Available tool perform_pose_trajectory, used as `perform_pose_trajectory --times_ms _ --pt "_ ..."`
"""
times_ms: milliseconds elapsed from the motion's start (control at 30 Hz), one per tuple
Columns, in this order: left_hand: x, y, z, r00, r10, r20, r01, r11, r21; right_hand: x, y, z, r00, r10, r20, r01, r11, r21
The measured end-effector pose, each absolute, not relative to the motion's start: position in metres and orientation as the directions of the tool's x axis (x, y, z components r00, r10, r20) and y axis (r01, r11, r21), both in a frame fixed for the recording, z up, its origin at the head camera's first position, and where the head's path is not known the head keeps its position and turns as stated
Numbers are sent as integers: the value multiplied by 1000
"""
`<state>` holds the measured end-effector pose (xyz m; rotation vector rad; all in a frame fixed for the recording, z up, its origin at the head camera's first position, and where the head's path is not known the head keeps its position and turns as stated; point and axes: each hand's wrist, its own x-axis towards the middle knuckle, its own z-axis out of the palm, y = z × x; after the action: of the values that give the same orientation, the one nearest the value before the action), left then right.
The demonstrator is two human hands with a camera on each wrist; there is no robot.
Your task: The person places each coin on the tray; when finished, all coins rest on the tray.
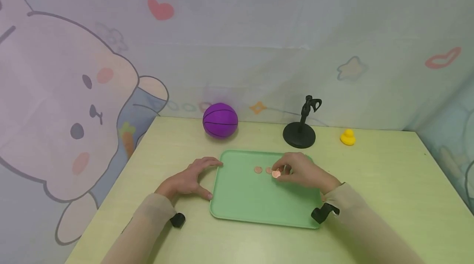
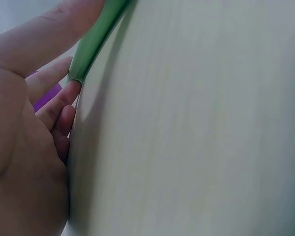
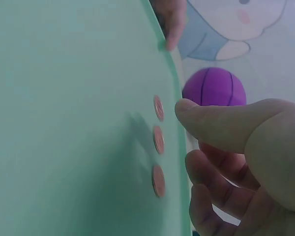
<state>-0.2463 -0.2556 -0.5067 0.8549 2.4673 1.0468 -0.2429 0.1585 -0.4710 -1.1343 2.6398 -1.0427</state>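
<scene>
A light green tray (image 1: 255, 200) lies on the table. My right hand (image 1: 301, 169) is over its far right part, thumb and forefinger pinching a copper coin (image 1: 276, 174). In the right wrist view the thumb (image 3: 211, 120) hides that coin. Three coins lie in a row on the tray near its far rim: a first coin (image 3: 159, 107), a middle coin (image 3: 158, 139) and a nearest coin (image 3: 158, 180). My left hand (image 1: 189, 178) is at the tray's left side, fingers spread. Its fingertips touch the rim near the far corner, and its thumb touches the left edge.
Behind the tray stand a purple ball (image 1: 220, 120), a black round-based stand (image 1: 300, 134) and a yellow rubber duck (image 1: 347, 137). Part of another copper-coloured piece (image 1: 323, 197) shows by the right wrist. A printed cloth (image 1: 237, 58) hangs behind the table.
</scene>
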Motion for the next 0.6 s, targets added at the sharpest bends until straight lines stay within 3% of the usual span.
perform_pose_trajectory --times_ms 233,600 --pt "-246 -254 -506 -766 640 -65 394 546 739 -244 130 -478 -708 -684 178 -646 524 -555" --pt "-248 -255 -508 -765 642 -57 408 551 728 -239 106 -479 -769 -628 120 -596 635 -492"
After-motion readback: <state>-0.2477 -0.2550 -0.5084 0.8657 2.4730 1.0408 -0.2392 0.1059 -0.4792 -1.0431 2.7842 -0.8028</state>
